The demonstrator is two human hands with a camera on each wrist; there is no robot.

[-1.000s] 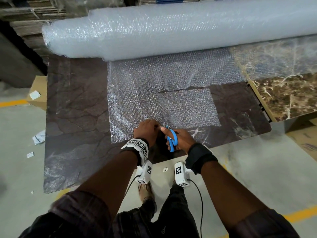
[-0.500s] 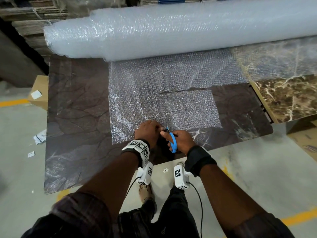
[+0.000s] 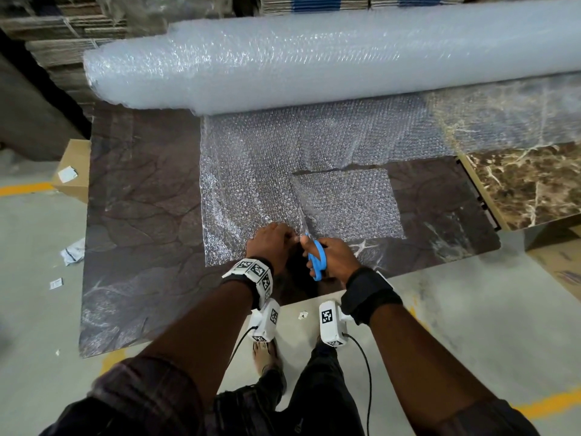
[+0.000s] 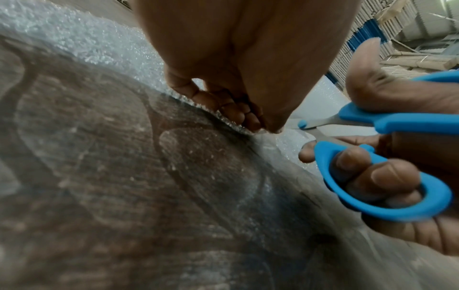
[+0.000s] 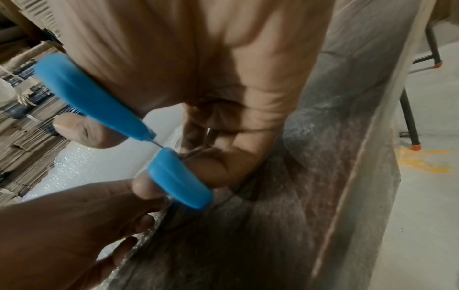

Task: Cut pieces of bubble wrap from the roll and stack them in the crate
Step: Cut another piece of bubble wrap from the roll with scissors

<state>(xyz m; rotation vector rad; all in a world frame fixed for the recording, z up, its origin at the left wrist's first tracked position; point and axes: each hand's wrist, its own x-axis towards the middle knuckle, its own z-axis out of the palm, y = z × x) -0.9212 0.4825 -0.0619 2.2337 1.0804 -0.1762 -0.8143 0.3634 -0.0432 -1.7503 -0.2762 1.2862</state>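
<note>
A big bubble wrap roll [image 3: 314,58] lies across the far side of the dark board [image 3: 141,215]. Its unrolled sheet [image 3: 251,171] reaches toward me. A rectangle [image 3: 345,202] on the sheet's right is cut along its far side. My left hand [image 3: 273,243] pinches the sheet's near edge [image 4: 178,94] between fingers [image 4: 223,109] and thumb. Just right of it, my right hand [image 3: 333,256] grips blue-handled scissors [image 3: 317,259], fingers through the loops [image 4: 387,188]. The blades point into the sheet edge, and their tips are hidden. No crate is in view.
A lighter marble-patterned slab [image 3: 534,184] adjoins the board on the right. A cardboard box [image 3: 74,171] sits on the floor at the left, with paper scraps [image 3: 74,251] near it. Stacks of flat cardboard [image 3: 78,36] stand behind the roll. Black table legs [image 5: 410,117] show on the right.
Both hands stay at the sheet's near edge. The scissors have edged slightly forward into the bubble wrap, and the left hand keeps its pinch.
</note>
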